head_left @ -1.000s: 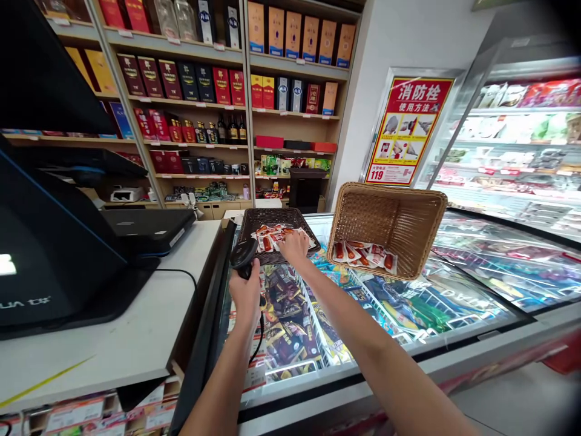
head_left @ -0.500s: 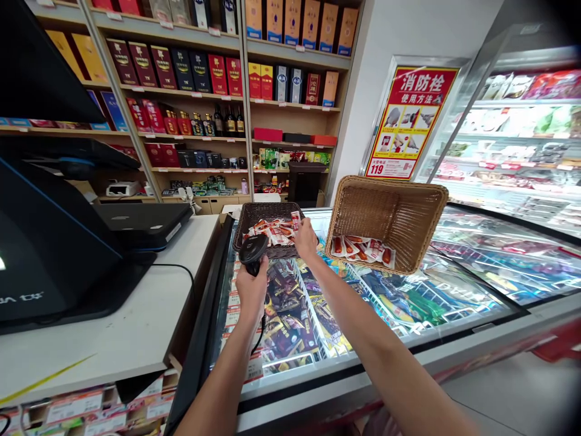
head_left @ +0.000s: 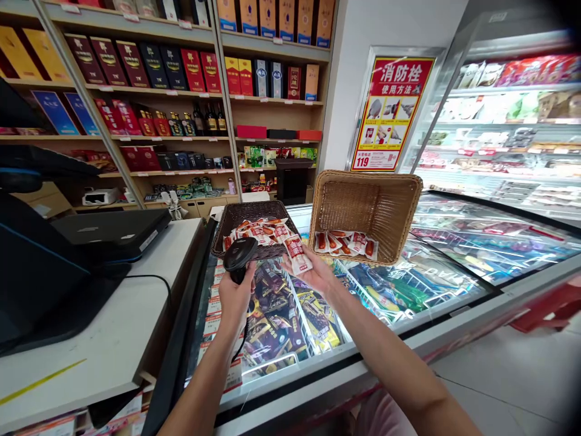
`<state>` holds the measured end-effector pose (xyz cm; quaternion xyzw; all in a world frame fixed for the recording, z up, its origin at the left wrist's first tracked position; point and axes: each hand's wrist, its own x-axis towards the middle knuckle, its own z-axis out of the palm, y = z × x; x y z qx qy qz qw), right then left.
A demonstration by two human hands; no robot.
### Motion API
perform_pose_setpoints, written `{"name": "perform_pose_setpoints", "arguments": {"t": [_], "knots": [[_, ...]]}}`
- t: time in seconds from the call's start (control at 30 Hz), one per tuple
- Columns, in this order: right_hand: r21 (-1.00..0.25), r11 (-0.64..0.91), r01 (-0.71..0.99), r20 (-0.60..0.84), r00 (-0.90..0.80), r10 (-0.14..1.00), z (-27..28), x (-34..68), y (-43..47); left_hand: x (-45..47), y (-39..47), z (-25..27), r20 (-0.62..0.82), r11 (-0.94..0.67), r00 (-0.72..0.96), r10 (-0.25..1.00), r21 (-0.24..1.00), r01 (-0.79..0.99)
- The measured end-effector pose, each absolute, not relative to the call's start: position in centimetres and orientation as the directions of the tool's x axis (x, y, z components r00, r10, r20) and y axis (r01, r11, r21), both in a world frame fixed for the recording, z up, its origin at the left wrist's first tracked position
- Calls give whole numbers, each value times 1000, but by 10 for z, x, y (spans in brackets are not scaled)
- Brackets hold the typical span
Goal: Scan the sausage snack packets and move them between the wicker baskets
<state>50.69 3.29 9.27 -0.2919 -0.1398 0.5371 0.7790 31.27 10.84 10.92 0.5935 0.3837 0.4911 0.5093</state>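
Observation:
A black barcode scanner is gripped in my left hand, its head over the near side of the dark wicker basket. Several packaged sausages lie in that basket. Between the fingers of my right hand is one packaged sausage in white and red wrapping, its broad side turned up, just right of the scanner. A tan wicker basket stands tilted toward me to the right, with several packaged sausages along its lower side.
Both baskets rest on a glass-topped chest freezer full of packets. On the left, a white counter carries a dark checkout machine. Shelves of boxes and bottles line the back wall, and an upright chiller stands at right.
My right hand has brought a packaged sausage out of the dark basket, nearer to me, and turned its broad side up. My left hand keeps the scanner. The view has shifted right.

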Motion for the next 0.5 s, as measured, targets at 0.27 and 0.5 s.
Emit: {"name": "perform_pose_setpoints", "arguments": {"t": [0.27,0.5], "knots": [[-675,265,-688,-40,393,919,94,507,23,315,109,109,152,-141,244,958,988,-62],[-973,223,50,171,807,565,85,526,23,310,113,107,217,-296,424,879,946,129]]}}
